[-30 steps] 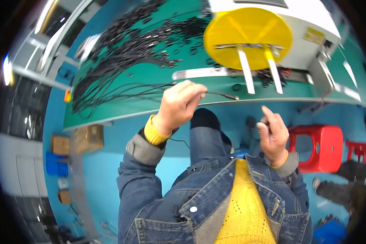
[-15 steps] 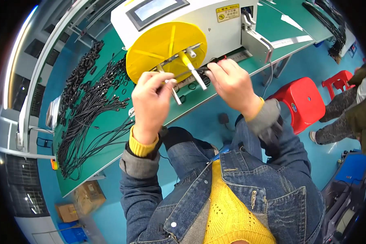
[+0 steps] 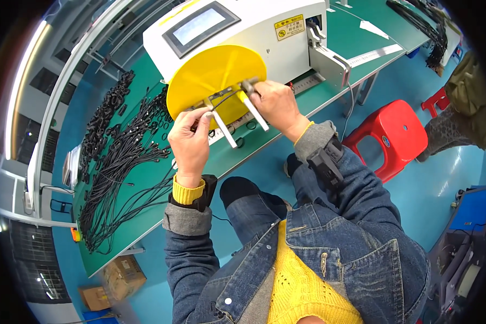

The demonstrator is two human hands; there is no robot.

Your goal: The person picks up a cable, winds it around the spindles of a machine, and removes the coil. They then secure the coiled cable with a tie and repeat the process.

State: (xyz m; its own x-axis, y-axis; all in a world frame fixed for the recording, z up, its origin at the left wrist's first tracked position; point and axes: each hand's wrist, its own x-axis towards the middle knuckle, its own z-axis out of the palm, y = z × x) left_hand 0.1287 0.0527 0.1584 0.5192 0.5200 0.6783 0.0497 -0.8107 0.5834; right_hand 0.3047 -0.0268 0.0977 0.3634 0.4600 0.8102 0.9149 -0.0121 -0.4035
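A white machine (image 3: 237, 32) carries a yellow disc (image 3: 200, 75) on its front, with two pale metal rods sticking out toward me. My left hand (image 3: 190, 137) pinches a black cable (image 3: 225, 99) beside the left rod (image 3: 224, 129). From there the cable slants up toward the right rod (image 3: 256, 112), which has a yellow sleeve at its base. My right hand (image 3: 279, 108) is closed at that base, against the metal clamp (image 3: 248, 85). Its fingertips are partly hidden, so I cannot tell whether it holds the cable there.
Black cables (image 3: 113, 167) lie bundled on the green table (image 3: 162, 202) at left, with coiled ones (image 3: 108, 102) behind. A ruler strip (image 3: 375, 55) lies at right. Beyond the table edge stand a red stool (image 3: 397, 132) and another person (image 3: 461, 108). Cardboard boxes (image 3: 124, 275) sit at lower left.
My right hand has moved left to the base of the right rod. The left hand is slightly lower, still pinching the cable. The view has shifted a little.
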